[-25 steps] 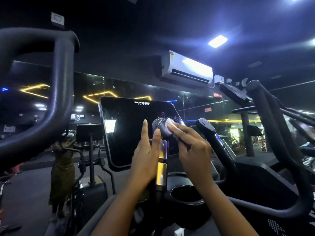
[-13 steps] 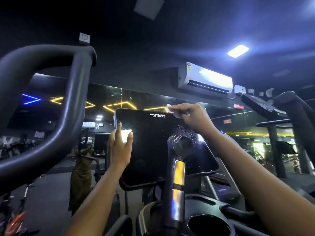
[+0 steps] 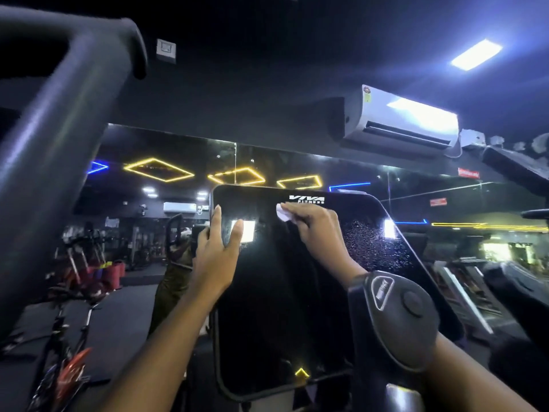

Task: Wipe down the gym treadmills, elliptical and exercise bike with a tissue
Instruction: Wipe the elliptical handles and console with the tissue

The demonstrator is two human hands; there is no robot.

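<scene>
White tissue [image 3: 281,216], glossy black screen [image 3: 267,292] with white lettering [image 3: 307,199] and pale speckles [image 3: 371,242], yellow and blue light outlines [image 3: 138,162] behind

The room is dark. The black ceiling [image 3: 267,69] has one bright rectangular light panel [image 3: 476,54] at the upper right and a small white square box [image 3: 166,50] more to the left. A white air conditioner [image 3: 401,123] is mounted high on the dark wall, below the panel. Under it runs a wide mirror wall [image 3: 267,162]. In it appear yellow neon diamonds [image 3: 159,170], blue neon lines [image 3: 350,186] and a second air conditioner [image 3: 179,207]. A small red sign [image 3: 468,173] is on the wall at the right. The floor [image 3: 124,304] is dark grey.
</scene>
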